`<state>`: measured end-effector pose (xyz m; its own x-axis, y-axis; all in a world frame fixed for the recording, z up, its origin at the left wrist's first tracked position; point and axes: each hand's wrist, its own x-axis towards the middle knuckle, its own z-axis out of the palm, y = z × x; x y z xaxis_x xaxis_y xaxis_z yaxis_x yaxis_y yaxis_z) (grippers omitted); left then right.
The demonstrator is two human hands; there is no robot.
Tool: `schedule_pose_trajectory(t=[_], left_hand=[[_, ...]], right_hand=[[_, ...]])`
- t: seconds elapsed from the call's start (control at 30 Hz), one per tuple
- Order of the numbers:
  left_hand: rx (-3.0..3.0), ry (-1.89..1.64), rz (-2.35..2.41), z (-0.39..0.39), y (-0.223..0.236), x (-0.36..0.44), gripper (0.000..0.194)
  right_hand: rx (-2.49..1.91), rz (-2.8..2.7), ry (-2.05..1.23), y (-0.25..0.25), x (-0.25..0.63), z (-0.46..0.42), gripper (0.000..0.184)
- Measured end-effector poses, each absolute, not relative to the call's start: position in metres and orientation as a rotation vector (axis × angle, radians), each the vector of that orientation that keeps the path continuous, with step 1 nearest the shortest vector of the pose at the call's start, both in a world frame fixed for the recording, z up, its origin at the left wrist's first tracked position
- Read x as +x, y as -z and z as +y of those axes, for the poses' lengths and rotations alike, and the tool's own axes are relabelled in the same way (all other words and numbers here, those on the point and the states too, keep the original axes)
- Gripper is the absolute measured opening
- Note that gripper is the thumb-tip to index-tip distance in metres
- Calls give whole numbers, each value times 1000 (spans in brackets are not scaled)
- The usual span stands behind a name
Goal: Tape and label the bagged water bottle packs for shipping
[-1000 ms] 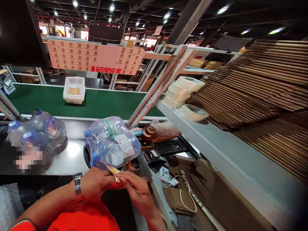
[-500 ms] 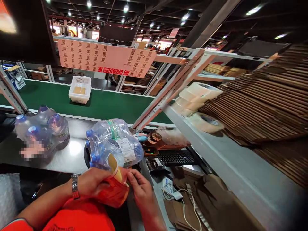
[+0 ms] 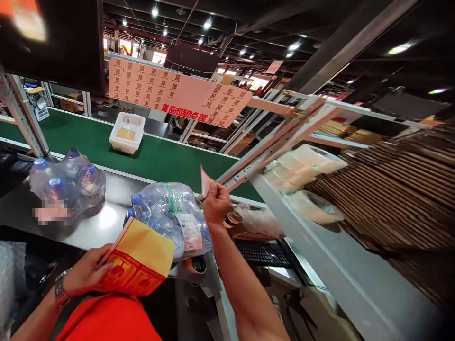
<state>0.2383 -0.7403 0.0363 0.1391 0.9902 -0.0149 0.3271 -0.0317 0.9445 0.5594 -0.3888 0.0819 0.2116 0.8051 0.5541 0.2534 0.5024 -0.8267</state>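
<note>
My left hand [image 3: 88, 271], with a watch on its wrist, grips the edge of a red and yellow printed paper envelope [image 3: 142, 258] in front of my red shirt. Raised beyond it, my right hand [image 3: 216, 203] pinches a thin, pointed pinkish-white piece of paper [image 3: 206, 182]. Between the two hands lies a shrink-wrapped pack of large clear bottles [image 3: 185, 199] with blue caps. A white printed label [image 3: 190, 229] is stuck on that pack. The envelope overlaps the pack's near corner in this view.
Another wrapped bottle pack [image 3: 71, 182] stands on the metal table [image 3: 106, 184] at left. Behind runs a green conveyor belt [image 3: 170, 161] carrying a white basket [image 3: 127, 137]. Right are a keyboard [image 3: 263, 254], tape rolls [image 3: 309, 166] and stacked cardboard [image 3: 401, 175] on a shelf.
My right hand has come away from the envelope and moved up with the paper piece. My left hand has shifted left, and the envelope now shows its yellow part. The view has swung slightly left.
</note>
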Motion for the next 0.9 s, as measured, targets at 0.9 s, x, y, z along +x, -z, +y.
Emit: schedule_pose_trajectory(t=[0.9], left_hand=[[1648,-1012,1361,-745,-17,204,52]], right_hand=[[-1277,-2566,-545,-65,489,-364,68]])
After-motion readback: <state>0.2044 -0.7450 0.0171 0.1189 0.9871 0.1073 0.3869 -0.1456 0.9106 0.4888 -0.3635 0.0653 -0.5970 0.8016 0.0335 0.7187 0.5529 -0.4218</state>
